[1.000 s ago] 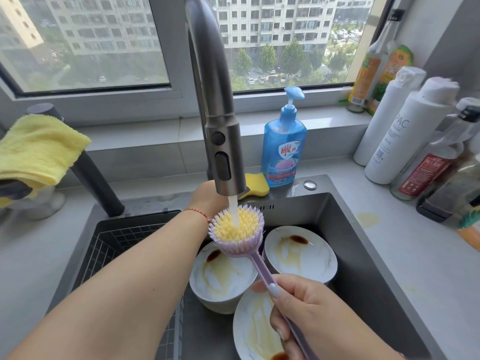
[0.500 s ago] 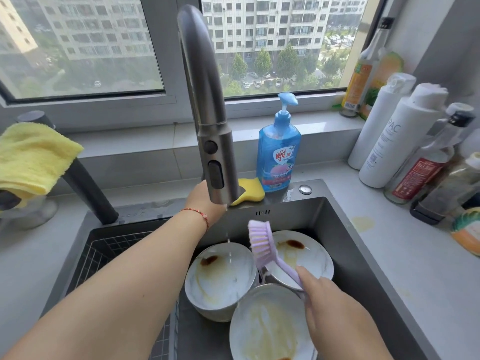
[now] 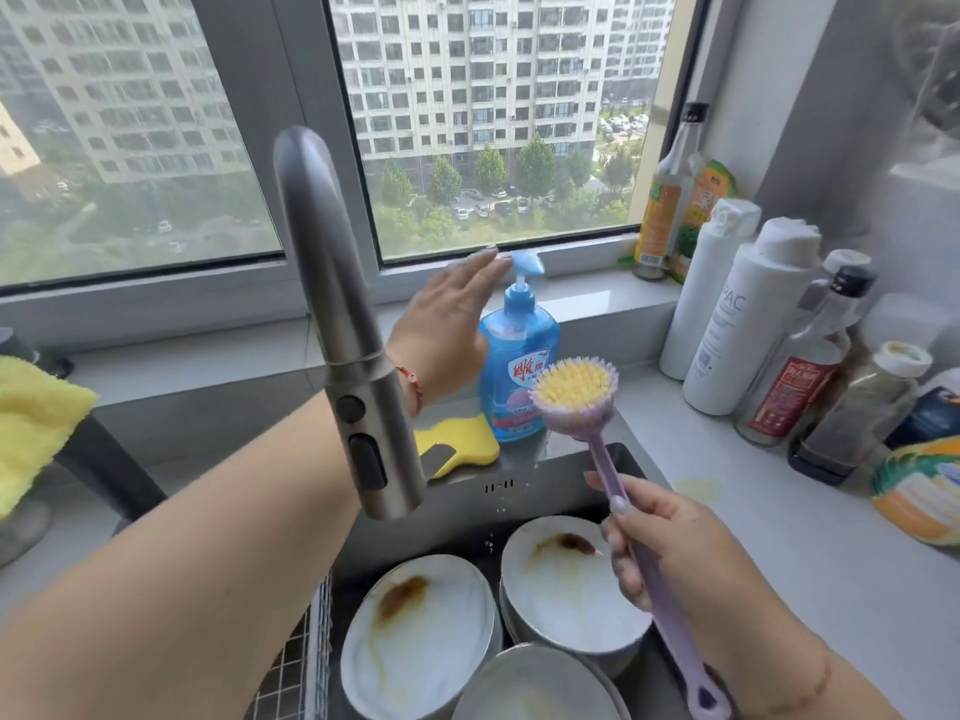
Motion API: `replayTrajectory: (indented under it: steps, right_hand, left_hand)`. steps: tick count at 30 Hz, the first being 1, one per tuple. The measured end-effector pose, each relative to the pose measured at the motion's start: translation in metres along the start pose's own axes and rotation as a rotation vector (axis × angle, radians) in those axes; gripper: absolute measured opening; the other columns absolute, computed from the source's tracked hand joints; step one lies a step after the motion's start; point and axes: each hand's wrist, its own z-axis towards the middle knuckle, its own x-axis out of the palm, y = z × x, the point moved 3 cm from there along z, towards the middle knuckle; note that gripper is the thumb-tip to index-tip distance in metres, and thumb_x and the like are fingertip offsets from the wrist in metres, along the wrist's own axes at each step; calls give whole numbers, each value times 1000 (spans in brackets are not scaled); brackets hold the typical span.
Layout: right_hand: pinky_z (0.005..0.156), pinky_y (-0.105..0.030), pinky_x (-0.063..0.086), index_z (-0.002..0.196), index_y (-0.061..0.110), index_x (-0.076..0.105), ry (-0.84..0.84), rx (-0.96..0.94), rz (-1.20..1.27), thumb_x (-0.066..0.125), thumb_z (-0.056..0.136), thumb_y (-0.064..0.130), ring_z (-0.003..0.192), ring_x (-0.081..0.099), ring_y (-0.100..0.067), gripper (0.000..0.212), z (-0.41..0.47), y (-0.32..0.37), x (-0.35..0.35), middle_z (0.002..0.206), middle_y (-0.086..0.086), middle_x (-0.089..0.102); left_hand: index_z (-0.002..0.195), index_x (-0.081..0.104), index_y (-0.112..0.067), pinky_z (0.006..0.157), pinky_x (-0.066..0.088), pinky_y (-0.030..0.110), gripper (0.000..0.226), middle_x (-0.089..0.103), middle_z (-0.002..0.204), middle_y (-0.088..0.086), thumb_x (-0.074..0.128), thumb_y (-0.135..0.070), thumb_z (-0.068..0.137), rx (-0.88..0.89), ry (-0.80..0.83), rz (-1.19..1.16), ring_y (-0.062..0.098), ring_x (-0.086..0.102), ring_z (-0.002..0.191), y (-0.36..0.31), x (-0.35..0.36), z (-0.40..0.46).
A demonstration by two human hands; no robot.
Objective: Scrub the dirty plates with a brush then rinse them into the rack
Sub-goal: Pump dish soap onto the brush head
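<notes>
My right hand point(image 3: 675, 550) grips the purple handle of a dish brush point(image 3: 574, 387), holding its yellow bristles up beside the blue soap bottle point(image 3: 519, 363). My left hand point(image 3: 449, 314) hovers flat, fingers straight, just left of the bottle's pump head point(image 3: 527, 262). Three white plates with brown stains lie in the sink: one at the left point(image 3: 415, 636), one at the right point(image 3: 563, 584), one at the bottom edge point(image 3: 535, 688). The wire rack point(image 3: 306, 646) shows at the sink's left side.
The grey faucet point(image 3: 343, 324) arches over the sink with no water running. A yellow sponge point(image 3: 457, 444) lies behind the sink. Several bottles point(image 3: 737, 314) crowd the right counter. A yellow cloth point(image 3: 31, 428) hangs at the left.
The water stopped. My left hand left the faucet base and rose toward the soap pump. My right hand lifted the brush from over the plates to beside the bottle, bristles up.
</notes>
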Motion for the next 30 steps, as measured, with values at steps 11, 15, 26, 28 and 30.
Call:
replayTrajectory:
  steps: [11, 15, 26, 28, 30]
  right_hand:
    - [32, -17, 28, 108, 8, 61, 82, -63, 165, 39, 99, 3, 34, 39, -12, 24, 70, 40, 28, 54, -4, 47]
    - [32, -15, 30, 109, 9, 61, 89, -75, 175, 38, 99, 3, 34, 40, -11, 26, 82, 41, 30, 55, -4, 48]
    - [32, -17, 34, 111, 13, 62, 115, -108, 147, 37, 100, 3, 35, 41, -11, 29, 92, 42, 28, 55, -3, 49]
    - [32, -17, 34, 110, 13, 62, 117, -111, 145, 37, 100, 3, 36, 41, -11, 29, 91, 42, 27, 55, -3, 49]
    - [32, -19, 33, 109, 13, 62, 118, -117, 147, 37, 100, 2, 36, 41, -11, 29, 91, 42, 26, 55, -3, 48]
  left_hand:
    - [158, 12, -26, 122, 0, 23, 89, 7, 166, -8, 36, 16, 82, 125, 205, 81, 6, 0, 152, 12, 16, 53]
    - [156, 22, -28, 122, 6, 25, 89, 16, 164, -11, 36, 18, 80, 120, 191, 39, 7, 10, 151, 15, 14, 57]
    - [155, 25, -29, 121, -3, 26, 88, 22, 162, -11, 38, 17, 81, 123, 122, 87, 11, 17, 150, 12, 16, 54]
    - [155, 26, -29, 120, -3, 25, 88, 22, 162, -11, 39, 17, 81, 123, 114, 83, 11, 17, 149, 12, 18, 53]
    - [155, 26, -29, 121, -3, 26, 88, 23, 162, -11, 40, 17, 81, 122, 112, 84, 11, 17, 149, 13, 18, 53]
